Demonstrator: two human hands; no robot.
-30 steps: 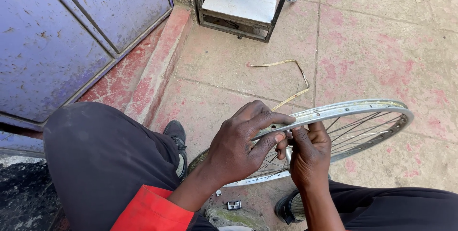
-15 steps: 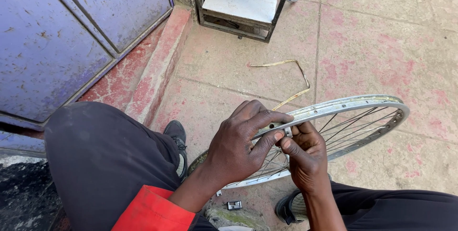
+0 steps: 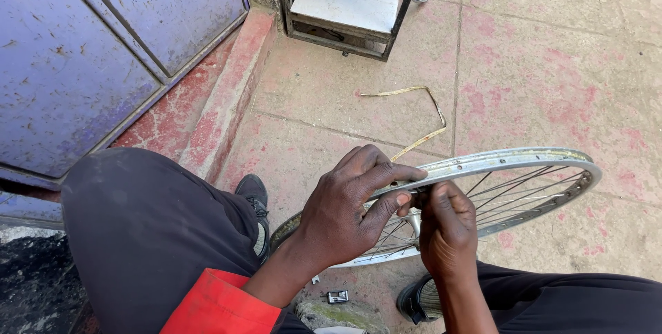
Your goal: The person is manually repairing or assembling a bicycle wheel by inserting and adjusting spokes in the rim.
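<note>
A silver spoked bicycle wheel rim (image 3: 524,162) lies tilted across my lap, its far end over the pavement. My left hand (image 3: 348,213) wraps over the near part of the rim, fingers along its top edge and thumb underneath. My right hand (image 3: 448,234) is closed just behind it, fingertips pinched at the rim's inner side where the spokes (image 3: 510,196) meet it. Whether a small tool or nipple sits in those fingers is hidden.
A thin bent yellowish strip (image 3: 420,117) lies on the reddish paving slabs beyond the wheel. A metal-framed white stand (image 3: 348,3) is at the top, a blue metal door (image 3: 89,51) at left. A small metal piece (image 3: 337,297) rests by my black shoe (image 3: 252,193).
The wheel has shifted slightly; my right hand has turned and closed tighter at the rim, while my left hand keeps its grip.
</note>
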